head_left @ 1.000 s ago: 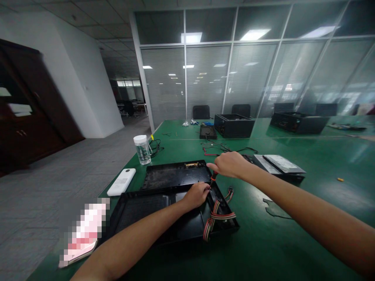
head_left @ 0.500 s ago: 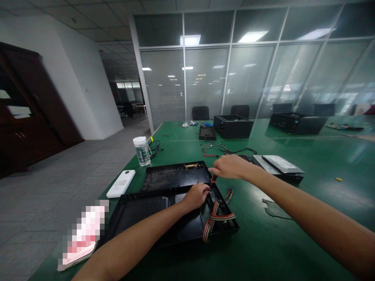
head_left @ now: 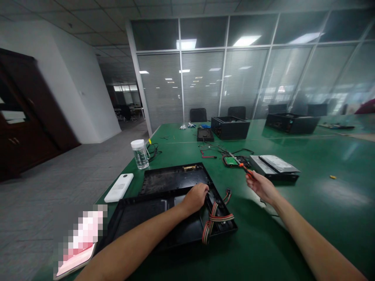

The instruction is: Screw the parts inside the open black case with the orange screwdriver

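My right hand (head_left: 262,188) holds a screwdriver (head_left: 241,165) with an orange and black handle; its shaft points up and left over a small green circuit board (head_left: 231,160). My left hand (head_left: 197,199) is closed at the inner edge of a black case (head_left: 140,210) lying open on the table. What its fingers pinch, if anything, is hidden. Across the right part of the case lies a striped ribbon cable (head_left: 221,217). Behind it is a second black panel (head_left: 170,179) with a brass-coloured strip along its far edge.
A lidded clear bottle (head_left: 140,156), a white power-bank-like block (head_left: 119,188) and a partly blurred phone (head_left: 77,255) stand or lie at the left. Silver drives (head_left: 275,166) are at the right. Two black computer cases (head_left: 230,128) sit farther back, with loose cables nearby.
My right hand has moved away from the case to the right, taking the screwdriver, which now points away from me. My left hand stays at the case edge.
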Motion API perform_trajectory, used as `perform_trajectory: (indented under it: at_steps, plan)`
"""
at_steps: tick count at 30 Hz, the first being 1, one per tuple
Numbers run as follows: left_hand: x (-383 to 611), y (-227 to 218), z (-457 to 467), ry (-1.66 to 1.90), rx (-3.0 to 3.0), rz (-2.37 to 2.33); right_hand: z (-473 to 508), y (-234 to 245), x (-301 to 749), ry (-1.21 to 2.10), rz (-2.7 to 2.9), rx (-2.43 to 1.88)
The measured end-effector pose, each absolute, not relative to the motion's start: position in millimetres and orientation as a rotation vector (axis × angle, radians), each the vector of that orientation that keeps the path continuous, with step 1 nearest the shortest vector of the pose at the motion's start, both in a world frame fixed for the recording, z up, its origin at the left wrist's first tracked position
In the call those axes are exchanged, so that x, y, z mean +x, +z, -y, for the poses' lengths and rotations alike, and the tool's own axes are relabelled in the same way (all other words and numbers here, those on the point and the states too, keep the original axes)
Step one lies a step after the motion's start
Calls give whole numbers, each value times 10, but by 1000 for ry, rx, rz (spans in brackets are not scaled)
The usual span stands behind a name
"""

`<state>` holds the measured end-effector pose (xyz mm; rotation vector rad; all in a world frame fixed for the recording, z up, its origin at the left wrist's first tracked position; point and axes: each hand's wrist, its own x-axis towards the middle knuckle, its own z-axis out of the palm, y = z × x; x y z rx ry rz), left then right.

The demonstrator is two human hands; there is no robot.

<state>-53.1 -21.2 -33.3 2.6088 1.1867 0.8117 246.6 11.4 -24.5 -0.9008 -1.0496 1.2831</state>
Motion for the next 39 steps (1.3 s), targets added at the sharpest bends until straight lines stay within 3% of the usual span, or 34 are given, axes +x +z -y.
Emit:
perform_trajectory:
  at_steps: [3,5,9,12,15,19,22,27,31,39]
  plan:
    - [-618,-66,203,707,2611,-1097,-96,-236,2434,1243,1068,-786]
    - [-723,139,175,451,2522,-1108,-50,-165,2335,1127,1244,-791]
    - [-917,320,150,-214,2125,-1181,247,41,2041,716,1776,-991]
    - [-984,272,172,-379,1993,-1248,689,188,1799,437,2293,-931]
    - [-1043,291,149,-330,2030,-1254,1173,187,1630,157,2645,-925]
    - [-1186,437,-43,-66,2261,-1237,1561,-50,1626,-70,2639,-1084]
    - [-1292,409,-221,126,2509,-1321,1676,-254,1786,-127,2605,-1155]
    - [-1357,102,-292,-186,2584,-1335,1821,-468,2156,-85,2578,-1196]
    - [-1336,56,-225,-84,2892,-1127,1873,-503,2264,-55,2543,-1224]
    - [-1381,995,322,112,2966,-1003,1384,-331,1917,-125,2564,-1276]
